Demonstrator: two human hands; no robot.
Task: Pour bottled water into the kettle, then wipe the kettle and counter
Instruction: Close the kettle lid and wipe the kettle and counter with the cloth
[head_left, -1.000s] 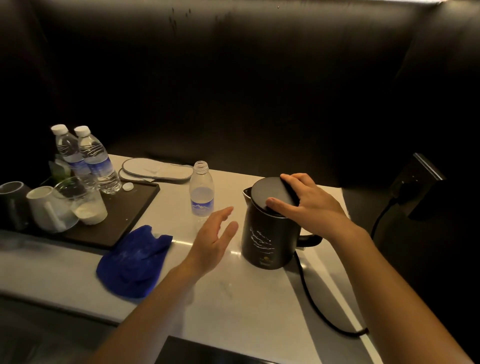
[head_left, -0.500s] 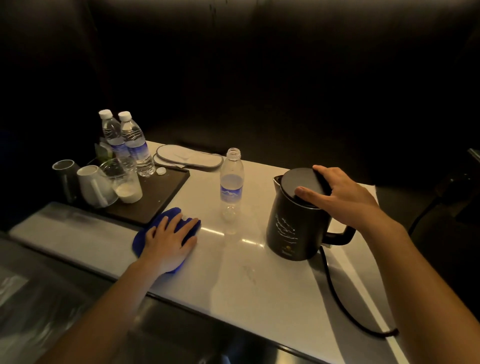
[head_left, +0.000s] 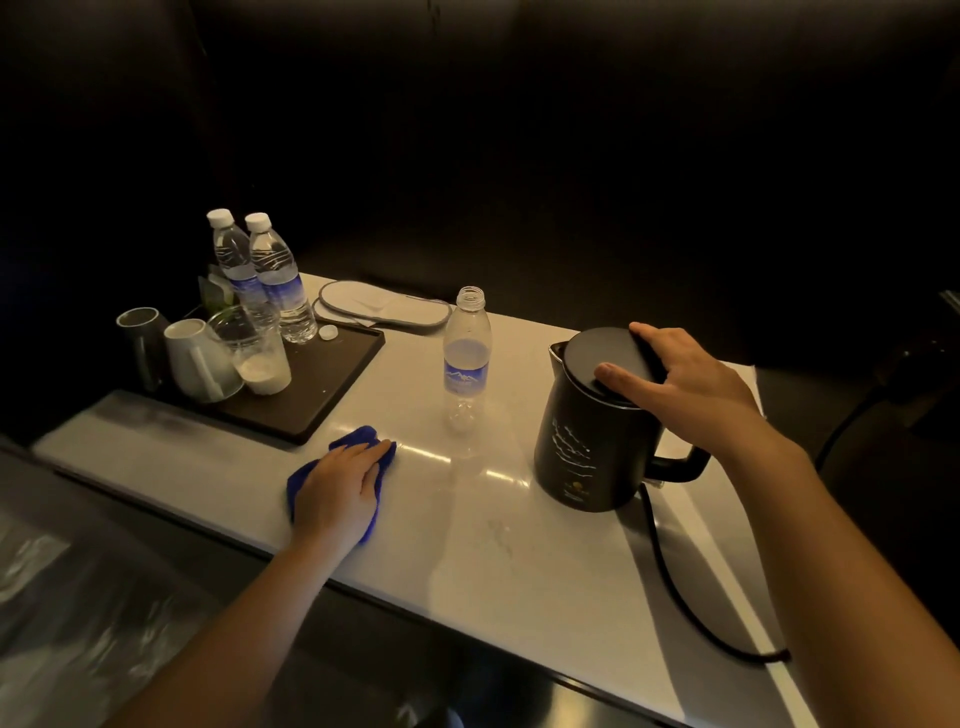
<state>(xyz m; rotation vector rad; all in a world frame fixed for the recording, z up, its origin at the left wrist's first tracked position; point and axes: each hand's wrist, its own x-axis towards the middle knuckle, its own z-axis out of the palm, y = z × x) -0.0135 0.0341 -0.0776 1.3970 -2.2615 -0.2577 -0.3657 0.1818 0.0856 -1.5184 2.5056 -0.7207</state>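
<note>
A black kettle (head_left: 587, 447) with its lid down stands on the white counter (head_left: 545, 561) at the right. My right hand (head_left: 680, 384) rests on the lid, fingers spread over it. An uncapped, nearly empty water bottle (head_left: 466, 358) stands upright between the kettle and the tray. My left hand (head_left: 340, 488) presses down on a bunched blue cloth (head_left: 358, 439) near the counter's front edge, its fingers curled over the cloth.
A dark tray (head_left: 322, 384) at the left holds two sealed water bottles (head_left: 275, 280), glasses, a white mug (head_left: 195, 358) and a loose bottle cap (head_left: 328, 332). White slippers (head_left: 384, 309) lie behind it. The kettle's black cord (head_left: 675, 582) runs along the counter's right side.
My left hand went from hovering beside the kettle to the blue cloth and gathered it into a bunch. My right hand stayed on the kettle lid. The camera view shifted.
</note>
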